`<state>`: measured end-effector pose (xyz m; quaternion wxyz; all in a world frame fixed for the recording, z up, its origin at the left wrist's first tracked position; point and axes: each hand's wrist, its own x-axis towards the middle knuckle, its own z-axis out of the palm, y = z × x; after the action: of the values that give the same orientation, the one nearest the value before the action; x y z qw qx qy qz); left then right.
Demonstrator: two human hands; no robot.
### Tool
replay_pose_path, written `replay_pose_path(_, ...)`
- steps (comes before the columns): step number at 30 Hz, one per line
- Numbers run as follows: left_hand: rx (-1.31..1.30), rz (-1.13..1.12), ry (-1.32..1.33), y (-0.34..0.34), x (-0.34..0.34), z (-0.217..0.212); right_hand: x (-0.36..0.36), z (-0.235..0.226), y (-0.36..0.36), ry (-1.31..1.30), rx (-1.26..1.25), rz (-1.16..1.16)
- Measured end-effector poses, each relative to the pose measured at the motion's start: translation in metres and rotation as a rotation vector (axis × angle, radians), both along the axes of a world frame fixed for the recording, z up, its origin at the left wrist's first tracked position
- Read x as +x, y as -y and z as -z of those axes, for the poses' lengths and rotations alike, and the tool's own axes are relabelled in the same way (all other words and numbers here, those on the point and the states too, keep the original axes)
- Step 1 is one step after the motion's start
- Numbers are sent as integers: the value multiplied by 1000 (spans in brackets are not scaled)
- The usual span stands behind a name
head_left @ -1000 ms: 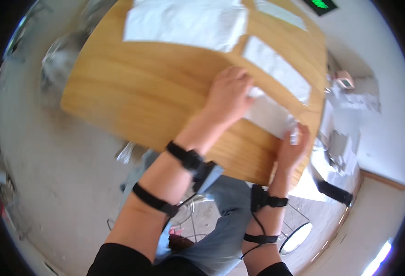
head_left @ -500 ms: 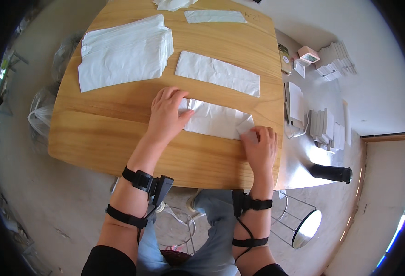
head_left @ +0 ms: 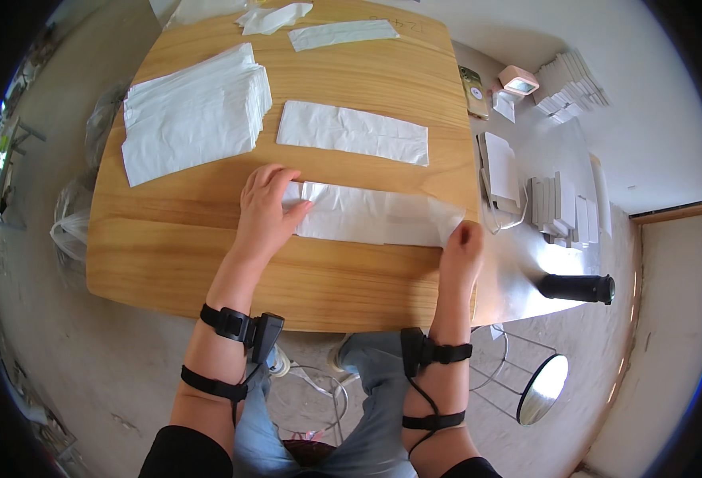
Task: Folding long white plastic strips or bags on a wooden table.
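Note:
A long, thin white strip point(head_left: 367, 213), wrinkled and paper-like, lies across the near part of the wooden table. At its left end my left hand point(head_left: 265, 203) holds it against the wood, thumb on top and fingers by the far edge. My right hand point(head_left: 464, 248) is closed on the right end, which rises off the table in a blurred flap. A second white strip point(head_left: 355, 133) lies flat just beyond. Far left of it rests a thick fanned stack of white sheets point(head_left: 191, 111).
Another narrow strip point(head_left: 343, 34) and a crumpled white piece point(head_left: 275, 17) lie at the table's far side. On the side surface at right stand a pink device point(head_left: 518, 80), a phone point(head_left: 473, 92), white boxes point(head_left: 558, 207) and a black cylinder point(head_left: 578, 287). A round stool point(head_left: 542, 389) stands below.
My right hand has moved outward to the right, drawing the strip's folded right end out and up. The left hand keeps its hold on the left end. The whole view has shifted slightly.

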<state>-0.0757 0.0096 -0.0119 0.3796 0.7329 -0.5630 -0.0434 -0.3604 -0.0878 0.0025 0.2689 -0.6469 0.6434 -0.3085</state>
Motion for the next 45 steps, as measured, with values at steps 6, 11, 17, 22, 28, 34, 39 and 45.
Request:
replay_pose_path(6,19,2,9,-1,2,-4,22,-20,-19,-107,-534,-104)
replay_pose_path(11,4,5,3,1,-2,-5,65,-18,-42,-413,-444,-625)
replay_pose_path(17,-30,-7,-56,0,-2,-6,72,-9,-49,-454,-361,-682)
replay_pose_path(22,-75,-8,-97,-1,5,-7,73,-9,-50,-486,-389,-683)
replay_pose_path(28,-57,3,-500,-7,26,-9,73,-8,-51,-484,-371,-676)
replay_pose_path(34,-276,138,-1496,-14,45,-11,73,-10,-50,-477,-370,-681)
replay_pose_path(39,-310,215,-1652,-8,35,-15,72,-9,-49,-449,-376,-669)
replay_pose_path(45,-370,248,-1704,-6,32,-12,70,-7,-49,-452,-353,-664)
